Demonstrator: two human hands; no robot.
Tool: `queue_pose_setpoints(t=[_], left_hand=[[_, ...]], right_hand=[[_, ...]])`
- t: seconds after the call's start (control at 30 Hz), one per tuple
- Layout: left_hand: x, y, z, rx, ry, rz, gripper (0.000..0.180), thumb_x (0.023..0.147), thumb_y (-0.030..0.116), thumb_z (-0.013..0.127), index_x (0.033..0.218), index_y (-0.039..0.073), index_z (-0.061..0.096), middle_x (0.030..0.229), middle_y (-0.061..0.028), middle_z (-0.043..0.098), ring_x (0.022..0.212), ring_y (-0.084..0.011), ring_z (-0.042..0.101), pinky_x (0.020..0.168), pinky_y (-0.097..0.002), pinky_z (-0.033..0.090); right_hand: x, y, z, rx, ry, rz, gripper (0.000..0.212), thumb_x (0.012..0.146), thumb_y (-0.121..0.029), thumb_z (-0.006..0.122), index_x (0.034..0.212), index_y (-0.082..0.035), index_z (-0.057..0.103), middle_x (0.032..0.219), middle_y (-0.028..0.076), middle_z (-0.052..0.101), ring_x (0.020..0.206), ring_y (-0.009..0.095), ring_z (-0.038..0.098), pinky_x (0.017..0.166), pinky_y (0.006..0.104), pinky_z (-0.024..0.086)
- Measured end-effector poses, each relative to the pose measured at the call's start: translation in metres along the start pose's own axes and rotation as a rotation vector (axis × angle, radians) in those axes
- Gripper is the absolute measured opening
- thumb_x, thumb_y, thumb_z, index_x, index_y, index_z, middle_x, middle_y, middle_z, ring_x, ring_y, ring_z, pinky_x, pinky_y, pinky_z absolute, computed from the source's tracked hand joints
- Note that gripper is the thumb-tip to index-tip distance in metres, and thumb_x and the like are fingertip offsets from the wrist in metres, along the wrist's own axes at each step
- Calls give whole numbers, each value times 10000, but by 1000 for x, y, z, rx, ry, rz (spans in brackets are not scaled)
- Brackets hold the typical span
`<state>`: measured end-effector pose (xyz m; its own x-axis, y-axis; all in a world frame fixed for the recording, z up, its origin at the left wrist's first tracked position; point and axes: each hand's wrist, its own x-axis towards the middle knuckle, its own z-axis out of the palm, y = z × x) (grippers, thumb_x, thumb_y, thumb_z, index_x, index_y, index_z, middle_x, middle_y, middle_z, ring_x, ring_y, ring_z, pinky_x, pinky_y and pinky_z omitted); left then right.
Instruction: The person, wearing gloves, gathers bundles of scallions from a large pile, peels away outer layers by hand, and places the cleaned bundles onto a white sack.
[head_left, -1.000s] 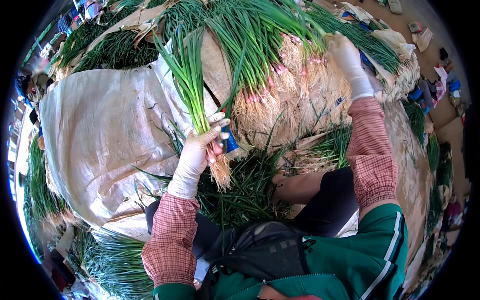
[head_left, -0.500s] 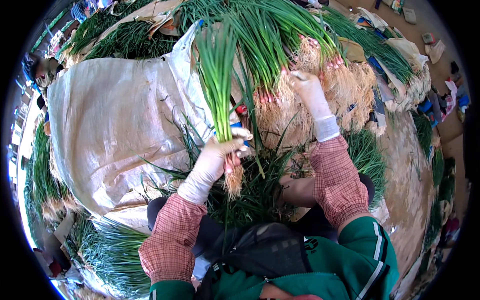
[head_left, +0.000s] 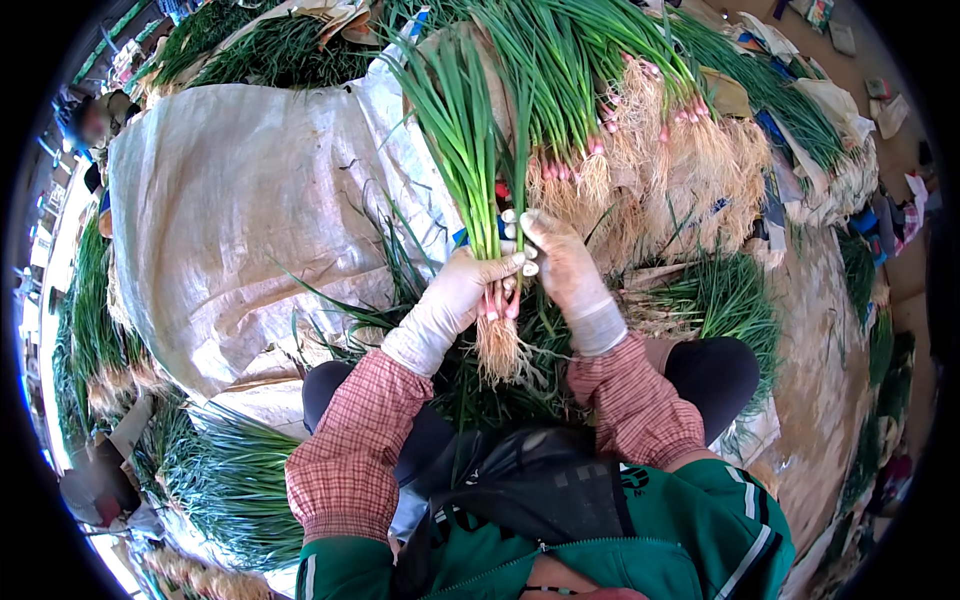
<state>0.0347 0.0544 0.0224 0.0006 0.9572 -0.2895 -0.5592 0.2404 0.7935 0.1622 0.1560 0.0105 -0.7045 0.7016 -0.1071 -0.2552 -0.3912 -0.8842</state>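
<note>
A bunch of spring onions stands upright before me, pink bulbs and pale roots at the bottom. Around its stems just above the bulbs, my gloved left hand is closed. My gloved right hand meets it from the right, fingertips pinched on a single spring onion stalk at the bunch's side. Behind my hands lies a large heap of spring onions, leaves pointing away and roots toward me. Loose green leaves lie below the bunch, between my legs.
A whitish woven sheet covers the left side. More spring onions lie at lower left, with another pile of green leaves by my right knee. A person is at the far left edge. Brown sheeting spreads on the right.
My right hand has come from the heap toward me and left, bringing a stalk to the bunch. My left hand has shifted slightly up and right with the spring onions.
</note>
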Motion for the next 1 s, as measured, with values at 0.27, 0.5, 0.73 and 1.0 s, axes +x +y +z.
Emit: queue_pose_setpoints(t=[0.27,0.5,0.73,1.0], left_hand=[[-4,-5,18,303,402,111,200,924,174,597,848,-9,578,547,-53,552,344,-112,483,286,-207,335],[-15,35,-5,-24,230,106,221,918,240,615,848,36,566,630,-42,570,441,-131,535,413,-245,426],[4,27,3,-24,142,189,248,871,174,673,1056,27,596,808,-72,644,565,-83,550,418,-207,456],[11,7,1,134,290,90,273,890,195,651,829,-71,625,528,-77,570,341,-130,505,294,-217,381]], right_hand=[[14,45,-5,704,110,65,190,991,-157,428,1051,-22,548,768,16,529,614,144,469,546,259,397],[-1,-33,-36,-1031,-200,-41,247,935,-232,510,959,-50,675,818,133,686,705,190,664,631,301,533],[63,-44,-39,-1513,382,-294,270,886,-310,582,1018,-89,663,809,141,672,744,301,661,681,376,535],[4,-21,18,-558,160,-140,272,938,-249,564,1031,-1,621,833,47,625,718,110,554,679,261,460]])
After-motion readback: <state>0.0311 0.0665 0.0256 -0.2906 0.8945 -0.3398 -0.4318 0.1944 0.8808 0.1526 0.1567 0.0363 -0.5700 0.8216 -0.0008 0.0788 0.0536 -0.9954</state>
